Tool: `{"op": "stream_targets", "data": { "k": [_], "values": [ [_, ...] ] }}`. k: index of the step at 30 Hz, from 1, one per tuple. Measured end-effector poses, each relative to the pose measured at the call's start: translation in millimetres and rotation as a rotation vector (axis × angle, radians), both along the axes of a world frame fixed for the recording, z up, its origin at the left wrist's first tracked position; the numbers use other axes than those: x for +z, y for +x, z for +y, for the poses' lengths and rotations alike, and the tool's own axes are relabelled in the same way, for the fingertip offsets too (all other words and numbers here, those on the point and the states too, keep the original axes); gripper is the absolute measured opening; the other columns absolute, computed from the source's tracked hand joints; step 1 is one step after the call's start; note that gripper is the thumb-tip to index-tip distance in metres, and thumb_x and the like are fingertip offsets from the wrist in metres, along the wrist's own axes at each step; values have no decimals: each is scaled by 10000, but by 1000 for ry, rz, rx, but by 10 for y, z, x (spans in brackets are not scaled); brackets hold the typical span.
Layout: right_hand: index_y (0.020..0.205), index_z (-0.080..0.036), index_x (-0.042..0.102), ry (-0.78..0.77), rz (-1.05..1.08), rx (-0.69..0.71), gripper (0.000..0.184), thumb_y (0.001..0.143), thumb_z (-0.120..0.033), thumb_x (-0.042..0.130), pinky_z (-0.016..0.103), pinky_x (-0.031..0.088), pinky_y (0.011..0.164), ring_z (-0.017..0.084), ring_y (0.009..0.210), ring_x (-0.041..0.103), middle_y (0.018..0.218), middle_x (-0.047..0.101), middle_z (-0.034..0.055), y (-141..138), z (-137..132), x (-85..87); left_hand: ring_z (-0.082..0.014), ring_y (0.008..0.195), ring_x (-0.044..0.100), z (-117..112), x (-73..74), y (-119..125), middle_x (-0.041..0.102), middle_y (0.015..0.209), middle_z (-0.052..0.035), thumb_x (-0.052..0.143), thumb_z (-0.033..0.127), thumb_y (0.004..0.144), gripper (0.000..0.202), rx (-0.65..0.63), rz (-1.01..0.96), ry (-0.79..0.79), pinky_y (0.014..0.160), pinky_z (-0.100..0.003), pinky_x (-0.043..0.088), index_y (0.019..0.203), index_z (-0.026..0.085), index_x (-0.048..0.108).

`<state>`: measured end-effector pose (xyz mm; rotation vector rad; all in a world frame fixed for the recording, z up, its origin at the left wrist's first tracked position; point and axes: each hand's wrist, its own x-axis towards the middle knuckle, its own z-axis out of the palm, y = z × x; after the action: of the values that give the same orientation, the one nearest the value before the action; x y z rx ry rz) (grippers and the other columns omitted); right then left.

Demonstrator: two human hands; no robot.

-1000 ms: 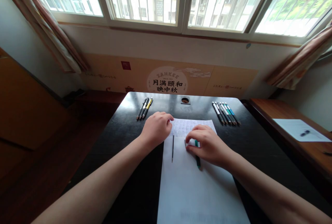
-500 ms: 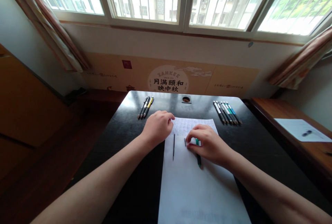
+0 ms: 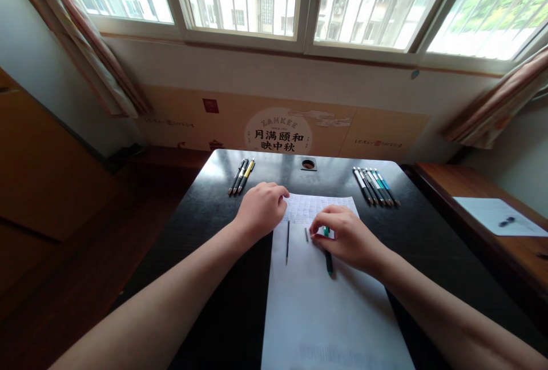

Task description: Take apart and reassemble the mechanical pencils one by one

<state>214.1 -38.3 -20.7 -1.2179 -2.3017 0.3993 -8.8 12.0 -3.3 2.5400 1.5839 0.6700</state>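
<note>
A long white sheet of paper (image 3: 317, 307) lies on the black table (image 3: 205, 233). My left hand (image 3: 261, 210) rests curled on the paper's upper left corner, nothing visible in it. My right hand (image 3: 349, 238) is curled over a green pen (image 3: 329, 261) that lies on the paper, its fingertips pinched next to a small dark piece (image 3: 306, 234). A thin dark refill (image 3: 287, 241) lies on the paper between the hands.
Three pens (image 3: 240, 176) lie at the table's back left, and several pens (image 3: 375, 186) in a row at the back right. A round hole (image 3: 307, 164) sits at the table's rear. A wooden side table (image 3: 483, 227) with a paper (image 3: 496, 216) stands right.
My right hand has shifted slightly to the right, uncovering the small dark piece. The left hand has stayed put.
</note>
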Motion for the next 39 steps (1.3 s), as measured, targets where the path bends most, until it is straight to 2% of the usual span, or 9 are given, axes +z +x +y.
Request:
{"op": "stream_targets", "data": {
  "k": [4,7,10,12,15,21,26,32,39],
  "values": [
    [819,-218,713,40,24,6,165,774,-60,731,402,469,849,218,819,624,839,664,36,12,2,1,-251,955,662,1,-6,-1,749,968,-54,509,139,868,269,-3,-8,1,857,-375,536,972,187,751],
    [816,-208,692,116,102,-25,116,828,-92,690,371,489,813,215,814,625,837,677,41,53,-1,30,-243,920,656,4,0,-7,742,945,-53,502,145,866,257,0,-21,10,813,-356,520,940,188,744],
    [863,-201,672,182,214,-77,70,873,-135,649,347,508,779,213,823,636,852,693,43,132,5,69,-221,828,636,7,23,-13,716,861,-51,486,150,860,227,7,-35,19,720,-324,477,805,184,704],
    [923,-197,671,192,299,-130,54,893,-170,636,312,511,701,193,764,633,843,695,37,202,22,82,-201,745,600,5,45,-17,682,791,-44,465,140,845,226,21,-46,28,649,-314,426,719,183,648],
    [987,-194,675,173,419,-207,106,918,-196,594,270,475,580,166,667,604,810,680,25,310,67,74,-177,664,538,-1,68,-21,627,723,-29,434,119,816,220,32,-96,34,603,-308,366,657,186,571],
    [945,-180,679,183,606,-240,198,910,-135,490,250,441,542,149,622,567,714,607,3,416,136,61,-155,633,503,16,58,-40,568,667,-12,439,83,750,185,-34,-153,14,609,-293,349,599,186,469],
    [918,-171,693,152,549,-221,211,893,-131,488,238,384,477,132,540,519,655,586,-7,418,135,49,-147,610,479,33,57,-63,533,631,-7,460,83,731,202,-38,-129,38,577,-288,320,563,185,415],
    [924,-167,715,173,490,-207,222,891,-136,497,238,353,457,120,485,485,604,574,-17,403,178,-42,-151,627,475,27,56,-79,517,632,-10,455,86,742,214,-82,-106,100,579,-283,316,561,185,399],
    [910,-155,724,223,427,-175,225,881,-131,502,241,332,462,110,465,452,607,598,-11,383,210,-64,-151,595,456,30,85,-88,526,634,-10,452,81,728,198,-26,-91,131,565,-284,304,568,190,415]
  ]
}}
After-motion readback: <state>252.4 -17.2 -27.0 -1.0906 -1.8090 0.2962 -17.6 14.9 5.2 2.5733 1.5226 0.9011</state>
